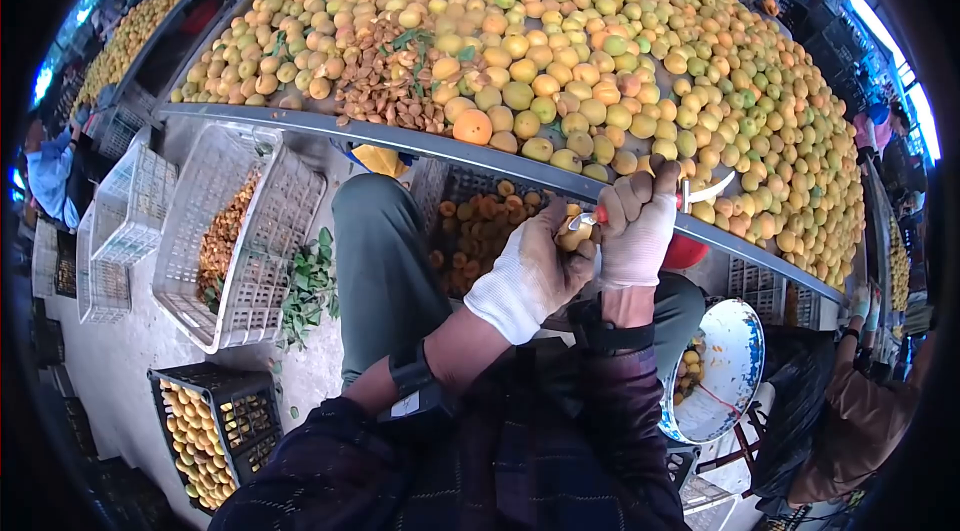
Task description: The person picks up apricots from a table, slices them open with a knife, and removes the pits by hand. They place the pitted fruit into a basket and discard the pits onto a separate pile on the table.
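1. Above the crate (428,193) of cut fruit (462,233), clasping one yellow fruit (572,236) in the left hand (535,261) and gripping a red-handled knife (685,199) in the right hand (637,221).
2. Seemingly partway along, with cut fruit below and far more whole fruit (600,111) heaped on the tabletop (400,139).
3. Hard to tell whether already cut, at the held fruit.
4. Aiming the curved blade (712,190) far right, the metal loop (580,221) at the fruit, long axis crosswise.

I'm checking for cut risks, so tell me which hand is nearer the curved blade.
Right. The right hand grips the tool just beside the curved blade; the left hand is farther off, holding a fruit at the tool's other end.
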The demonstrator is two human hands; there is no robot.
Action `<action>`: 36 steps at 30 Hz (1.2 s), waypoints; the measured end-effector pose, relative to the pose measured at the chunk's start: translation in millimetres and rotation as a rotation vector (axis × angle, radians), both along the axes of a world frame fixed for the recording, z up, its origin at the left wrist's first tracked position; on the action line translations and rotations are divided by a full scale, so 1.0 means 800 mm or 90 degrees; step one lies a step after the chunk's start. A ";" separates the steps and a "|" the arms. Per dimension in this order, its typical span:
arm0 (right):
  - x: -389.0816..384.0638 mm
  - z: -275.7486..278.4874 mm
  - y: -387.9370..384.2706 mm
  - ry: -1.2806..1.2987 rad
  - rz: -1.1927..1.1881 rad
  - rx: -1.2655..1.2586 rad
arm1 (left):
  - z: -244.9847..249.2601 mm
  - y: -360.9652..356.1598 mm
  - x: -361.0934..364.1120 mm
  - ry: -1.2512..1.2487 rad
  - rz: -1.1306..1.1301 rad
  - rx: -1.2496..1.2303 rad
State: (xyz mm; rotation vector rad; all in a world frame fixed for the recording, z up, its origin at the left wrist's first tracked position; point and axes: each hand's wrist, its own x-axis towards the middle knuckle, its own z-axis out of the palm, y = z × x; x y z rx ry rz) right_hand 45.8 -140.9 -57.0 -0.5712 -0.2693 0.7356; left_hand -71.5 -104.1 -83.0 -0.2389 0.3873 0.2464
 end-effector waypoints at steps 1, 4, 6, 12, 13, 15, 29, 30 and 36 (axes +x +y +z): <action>0.000 0.001 -0.002 0.047 0.012 0.007 | 0.004 0.000 0.000 0.014 -0.005 0.024; 0.002 0.013 -0.006 0.044 -0.020 0.039 | 0.033 -0.009 0.004 0.118 0.031 0.175; 0.006 0.036 -0.016 -0.010 -0.068 -0.026 | 0.040 -0.009 0.003 0.209 0.077 0.297; 0.006 0.005 -0.053 -0.500 0.179 -0.487 | 0.049 0.018 -0.009 0.147 -0.093 0.741; 0.002 0.002 -0.056 -0.446 0.193 -0.476 | 0.062 0.025 -0.018 0.195 -0.159 0.914; 0.001 -0.003 -0.060 -0.390 0.207 -0.462 | 0.050 0.038 -0.021 0.154 -0.156 0.938; 0.017 -0.034 -0.071 -0.098 0.128 -0.544 | 0.018 0.134 0.120 0.762 -0.391 1.715; 0.021 -0.036 -0.071 -0.096 0.124 -0.543 | 0.013 0.135 0.126 0.757 -0.392 1.658; 0.027 -0.017 -0.066 -0.044 0.043 -0.484 | 0.013 0.127 0.082 0.495 0.039 1.349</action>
